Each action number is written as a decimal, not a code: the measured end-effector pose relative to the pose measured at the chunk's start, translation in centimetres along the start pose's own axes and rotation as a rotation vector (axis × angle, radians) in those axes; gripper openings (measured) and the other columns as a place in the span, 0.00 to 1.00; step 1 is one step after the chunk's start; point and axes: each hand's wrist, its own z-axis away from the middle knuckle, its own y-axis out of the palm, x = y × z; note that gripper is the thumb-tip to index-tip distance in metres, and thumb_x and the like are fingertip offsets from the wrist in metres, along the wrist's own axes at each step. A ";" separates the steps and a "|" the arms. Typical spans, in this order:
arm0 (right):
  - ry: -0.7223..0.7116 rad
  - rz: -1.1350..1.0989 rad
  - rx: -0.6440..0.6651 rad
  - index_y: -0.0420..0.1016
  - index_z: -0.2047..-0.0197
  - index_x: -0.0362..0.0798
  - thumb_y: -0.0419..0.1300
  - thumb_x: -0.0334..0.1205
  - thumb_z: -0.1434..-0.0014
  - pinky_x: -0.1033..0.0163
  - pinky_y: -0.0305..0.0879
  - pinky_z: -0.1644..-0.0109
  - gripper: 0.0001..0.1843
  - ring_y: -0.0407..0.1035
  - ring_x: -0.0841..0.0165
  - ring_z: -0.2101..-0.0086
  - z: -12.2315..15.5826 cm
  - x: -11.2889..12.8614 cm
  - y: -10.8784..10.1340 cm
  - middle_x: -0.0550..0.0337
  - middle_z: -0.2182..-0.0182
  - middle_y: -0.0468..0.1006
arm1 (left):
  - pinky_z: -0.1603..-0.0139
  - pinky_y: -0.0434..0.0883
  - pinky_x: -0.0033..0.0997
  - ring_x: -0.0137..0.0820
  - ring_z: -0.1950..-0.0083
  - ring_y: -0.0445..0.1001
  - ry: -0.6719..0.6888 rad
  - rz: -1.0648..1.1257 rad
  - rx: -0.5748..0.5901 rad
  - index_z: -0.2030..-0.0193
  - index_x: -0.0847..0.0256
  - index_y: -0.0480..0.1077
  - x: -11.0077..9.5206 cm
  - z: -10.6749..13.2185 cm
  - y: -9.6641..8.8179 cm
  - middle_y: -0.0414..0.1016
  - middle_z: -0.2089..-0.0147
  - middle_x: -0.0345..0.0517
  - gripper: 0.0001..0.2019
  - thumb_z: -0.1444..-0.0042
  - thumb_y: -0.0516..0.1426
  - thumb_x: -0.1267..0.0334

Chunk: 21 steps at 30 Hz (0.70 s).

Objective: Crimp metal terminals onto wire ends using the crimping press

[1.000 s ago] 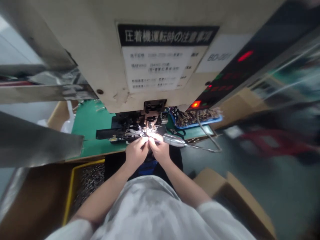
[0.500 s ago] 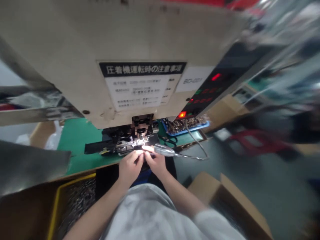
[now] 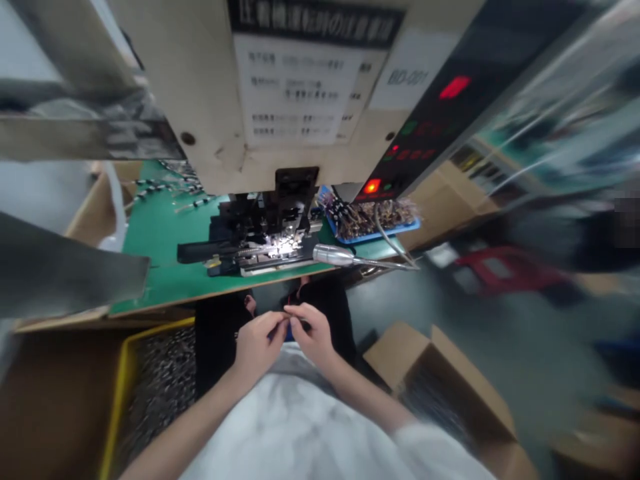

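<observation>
My left hand (image 3: 260, 341) and my right hand (image 3: 313, 335) meet at the fingertips in front of my shirt, both closed in a pinch. Whatever they hold between them is too small to make out. Beyond them, at the green bench's front edge, is the crimping machine (image 3: 220, 133), with a bright light on its metal tooling (image 3: 286, 243). Both hands are apart from the machine. A silver gooseneck lamp (image 3: 334, 255) points at the tooling from the right.
A blue tray (image 3: 380, 233) of short wire leads stands right of the machine. More leads (image 3: 187, 183) lie on the green bench (image 3: 165, 283). A yellow-rimmed bin (image 3: 120, 380) of small parts is at lower left; an open cardboard box (image 3: 465, 380) is at lower right.
Both hands have drawn back from the lit tooling towards my body, still pinched together. The view has tipped downward, so the machine sits higher in the picture.
</observation>
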 end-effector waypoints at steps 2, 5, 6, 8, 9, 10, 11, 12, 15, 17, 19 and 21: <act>0.001 0.003 -0.015 0.78 0.51 0.52 0.57 0.33 0.39 0.67 0.64 0.69 0.15 0.68 0.70 0.70 0.3 0.1 0.3 0.60 0.68 0.75 | 0.60 0.69 0.27 0.29 0.62 0.77 0.011 0.003 -0.003 0.59 0.56 0.75 0.1 0.4 -0.1 0.79 0.62 0.40 0.09 0.36 0.53 0.63; -0.003 0.008 -0.021 0.78 0.52 0.52 0.57 0.32 0.39 0.67 0.66 0.68 0.15 0.69 0.70 0.70 0.4 0.2 0.4 0.60 0.68 0.75 | 0.60 0.69 0.26 0.29 0.62 0.77 0.017 0.010 0.010 0.59 0.56 0.75 0.1 0.5 -0.3 0.79 0.62 0.40 0.08 0.36 0.53 0.63; -0.003 0.008 -0.021 0.78 0.52 0.52 0.57 0.32 0.39 0.67 0.66 0.68 0.15 0.69 0.70 0.69 0.4 0.2 0.4 0.60 0.68 0.76 | 0.60 0.69 0.26 0.29 0.62 0.77 0.016 0.011 0.013 0.59 0.56 0.74 0.2 0.6 -0.3 0.79 0.62 0.40 0.08 0.36 0.53 0.63; -0.002 0.010 -0.019 0.78 0.52 0.52 0.57 0.32 0.39 0.67 0.66 0.68 0.15 0.69 0.70 0.69 0.5 0.3 0.4 0.59 0.67 0.76 | 0.59 0.69 0.27 0.29 0.62 0.76 0.015 0.013 0.016 0.59 0.56 0.74 0.2 0.6 -0.4 0.79 0.62 0.40 0.08 0.36 0.53 0.63; 0.000 0.012 -0.017 0.79 0.52 0.52 0.57 0.32 0.39 0.67 0.66 0.68 0.15 0.69 0.70 0.69 0.5 0.4 0.4 0.59 0.67 0.76 | 0.59 0.69 0.27 0.29 0.62 0.76 0.017 0.013 0.017 0.59 0.56 0.74 0.1 0.6 -0.4 0.79 0.62 0.40 0.09 0.36 0.53 0.63; 0.001 0.013 -0.015 0.79 0.52 0.52 0.57 0.32 0.39 0.67 0.67 0.67 0.15 0.69 0.70 0.69 0.5 0.4 0.3 0.59 0.67 0.77 | 0.59 0.69 0.27 0.29 0.62 0.76 0.019 0.012 0.016 0.59 0.56 0.74 0.1 0.6 -0.3 0.79 0.62 0.41 0.09 0.36 0.52 0.63; -0.001 0.013 -0.012 0.79 0.52 0.52 0.57 0.31 0.40 0.67 0.67 0.67 0.15 0.69 0.70 0.69 0.6 0.4 0.3 0.59 0.66 0.77 | 0.59 0.68 0.27 0.29 0.61 0.76 0.021 0.012 0.017 0.59 0.56 0.74 0.1 0.6 -0.3 0.79 0.62 0.41 0.09 0.36 0.52 0.63; -0.005 0.010 -0.009 0.79 0.53 0.52 0.57 0.31 0.40 0.66 0.67 0.67 0.15 0.69 0.70 0.69 0.6 0.4 0.2 0.59 0.66 0.77 | 0.60 0.68 0.27 0.29 0.62 0.76 0.023 0.010 0.017 0.60 0.56 0.74 0.0 0.6 -0.2 0.79 0.62 0.41 0.09 0.36 0.52 0.63; -0.017 0.002 -0.007 0.79 0.53 0.51 0.57 0.30 0.40 0.66 0.67 0.66 0.14 0.70 0.70 0.68 0.7 0.4 -0.1 0.59 0.66 0.77 | 0.60 0.68 0.27 0.29 0.62 0.76 0.026 0.006 0.025 0.60 0.56 0.74 -0.2 0.5 0.0 0.79 0.62 0.40 0.08 0.36 0.53 0.63; -0.017 -0.004 -0.011 0.79 0.54 0.51 0.57 0.30 0.40 0.66 0.68 0.65 0.14 0.70 0.70 0.67 0.8 0.4 -0.4 0.59 0.67 0.77 | 0.60 0.68 0.27 0.29 0.62 0.76 0.034 0.001 0.031 0.60 0.56 0.74 -0.4 0.6 0.1 0.79 0.63 0.40 0.08 0.36 0.53 0.63; -0.013 -0.010 -0.014 0.79 0.54 0.51 0.57 0.30 0.40 0.65 0.68 0.64 0.14 0.70 0.70 0.68 1.0 0.6 -0.6 0.59 0.67 0.77 | 0.61 0.67 0.26 0.28 0.63 0.76 0.044 -0.011 0.034 0.60 0.56 0.74 -0.5 0.7 0.2 0.78 0.63 0.40 0.08 0.36 0.53 0.64; -0.011 -0.016 -0.017 0.79 0.54 0.51 0.57 0.30 0.40 0.65 0.68 0.64 0.14 0.71 0.69 0.68 1.4 0.7 -0.7 0.59 0.67 0.77 | 0.61 0.67 0.27 0.28 0.63 0.75 0.048 -0.021 0.042 0.60 0.56 0.74 -0.6 0.9 0.2 0.78 0.64 0.40 0.08 0.36 0.53 0.64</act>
